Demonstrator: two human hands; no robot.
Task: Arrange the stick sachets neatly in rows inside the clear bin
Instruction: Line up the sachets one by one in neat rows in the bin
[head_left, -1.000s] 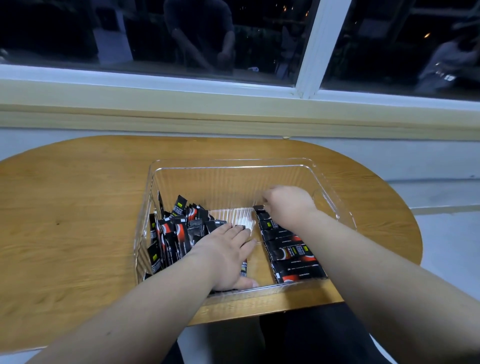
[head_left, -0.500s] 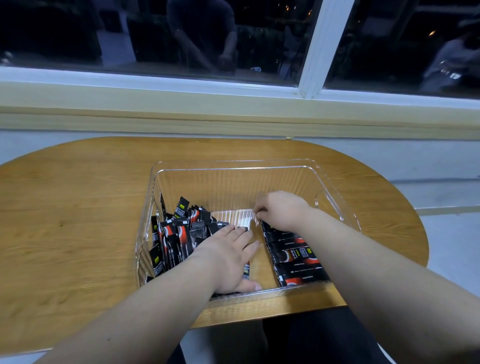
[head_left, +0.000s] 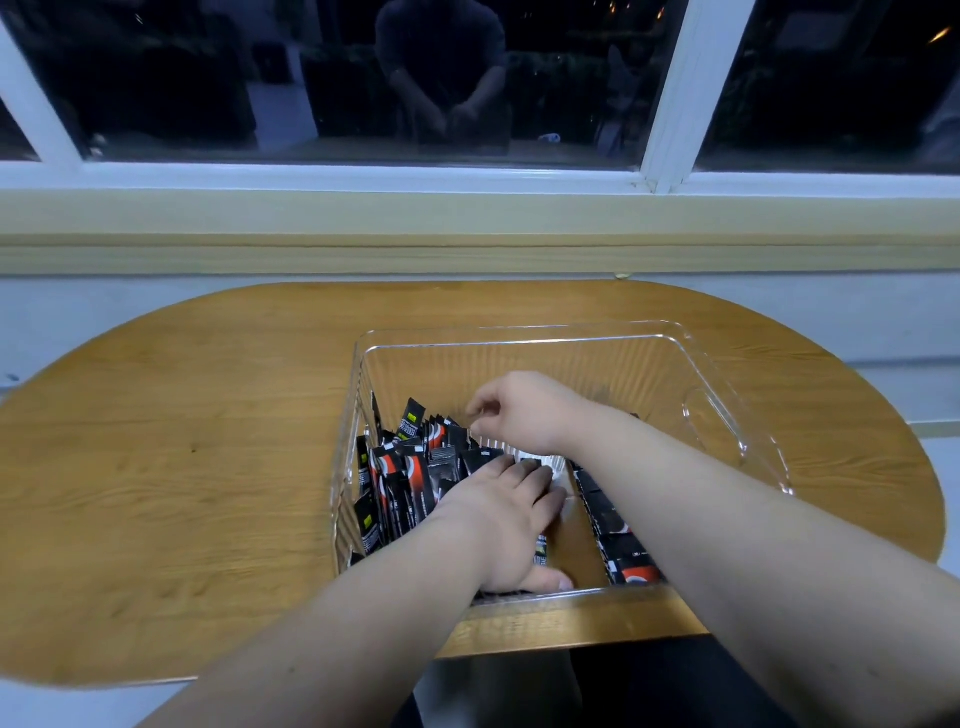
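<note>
1. Stick sachets (head_left: 410, 483): heaped at the left of the clear bin (head_left: 717, 415), a flat row at its right; probably light and slick, so pinch one end.
2. Your left hand (head_left: 498, 525) lies flat on the heap, fingers straight.
3. Your right hand (head_left: 524, 410): fingers curled; hold unclear.

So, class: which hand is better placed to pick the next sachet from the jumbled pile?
Right: the right hand hovers, fingers curled, over the jumbled pile; the left hand lies flat there.
</note>
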